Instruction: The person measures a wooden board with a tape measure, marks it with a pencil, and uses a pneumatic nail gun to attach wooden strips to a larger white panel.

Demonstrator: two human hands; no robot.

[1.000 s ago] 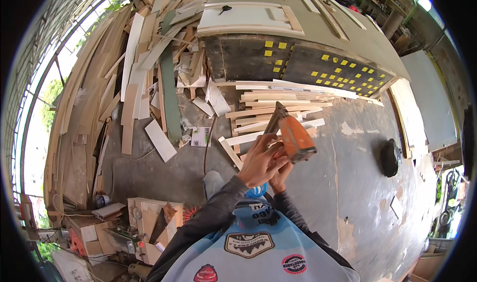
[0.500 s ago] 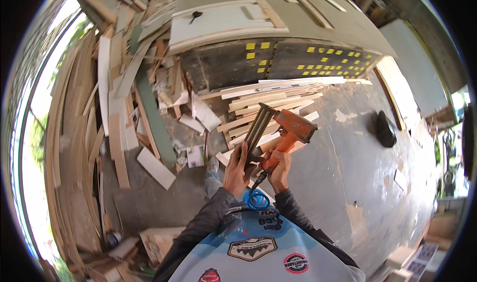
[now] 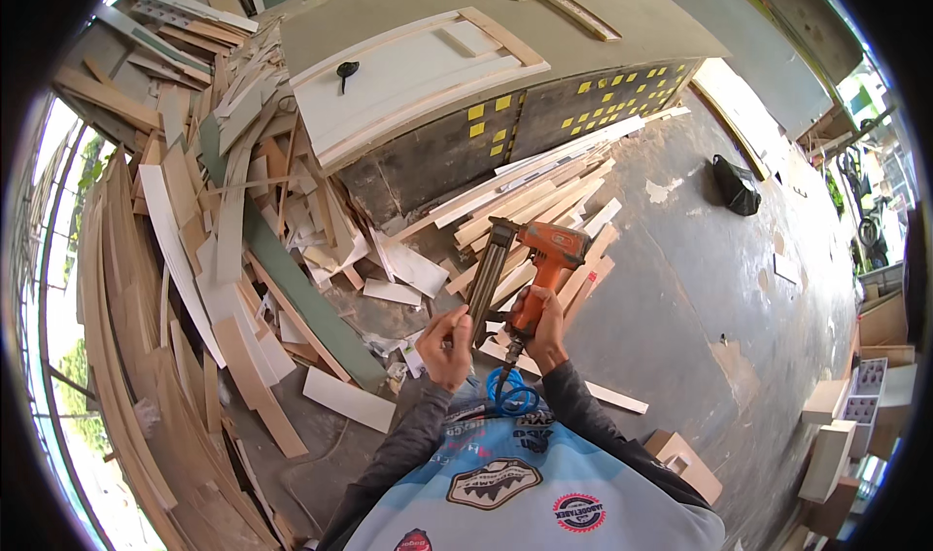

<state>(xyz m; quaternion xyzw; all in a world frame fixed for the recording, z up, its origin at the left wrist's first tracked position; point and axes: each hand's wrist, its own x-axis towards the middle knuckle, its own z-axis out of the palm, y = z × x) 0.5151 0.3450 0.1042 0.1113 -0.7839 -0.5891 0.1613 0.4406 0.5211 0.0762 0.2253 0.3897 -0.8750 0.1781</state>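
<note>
My right hand (image 3: 546, 329) is wrapped around the handle of an orange nail gun (image 3: 556, 246), held up in front of my body. Its long dark magazine (image 3: 490, 277) slants along the gun's left side. Close beside the magazine's lower part is my left hand (image 3: 445, 353), fingers curled in and thumb pressed to them. Whatever those fingers pinch, if anything, is too small to make out. A coiled blue air hose (image 3: 516, 394) hangs from the base of the handle against my shirt.
Wood strips (image 3: 525, 201) lie piled on the floor before a workbench (image 3: 622, 55). A white framed panel (image 3: 408, 80) rests on the bench with a small black object (image 3: 346, 71). Long boards and offcuts (image 3: 233, 250) crowd the left. A black bag (image 3: 736, 186) sits at right.
My left hand has drawn off the magazine's side and curled its fingers. The nail gun has shifted slightly left, still in my right hand. The whole view has swung to the right.
</note>
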